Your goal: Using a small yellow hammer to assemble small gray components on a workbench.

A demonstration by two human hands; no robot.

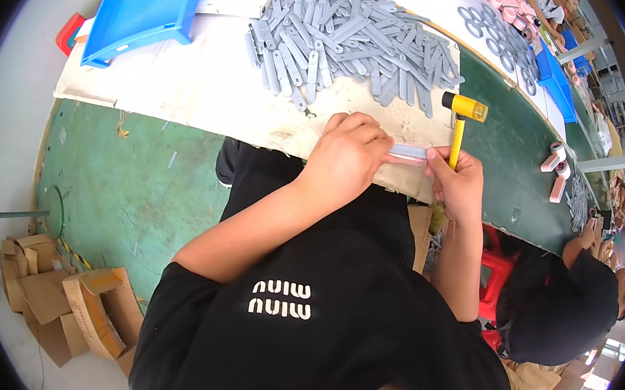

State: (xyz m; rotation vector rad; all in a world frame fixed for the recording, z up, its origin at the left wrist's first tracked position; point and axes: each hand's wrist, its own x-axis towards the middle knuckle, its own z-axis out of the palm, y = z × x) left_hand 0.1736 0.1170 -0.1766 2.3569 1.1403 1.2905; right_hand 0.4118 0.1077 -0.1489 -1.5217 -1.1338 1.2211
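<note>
On the left a blue bin (pixel 137 17) sits at the table's (pixel 192 94) far edge. The left hand (pixel 346 155) curls closed around a small grey-and-pink strip (pixel 407 153) at the near edge (below the heap of grey strips (pixel 351 39)). The right hand (pixel 459 186) pinches the strip's other end while gripping a yellow hammer (pixel 461 126).

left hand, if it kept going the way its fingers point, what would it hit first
The left hand points right along the table edge, gripping a small grey and pink strip. Past that, it would probably first meet the right hand holding the yellow mallet, though depth is unclear.
</note>
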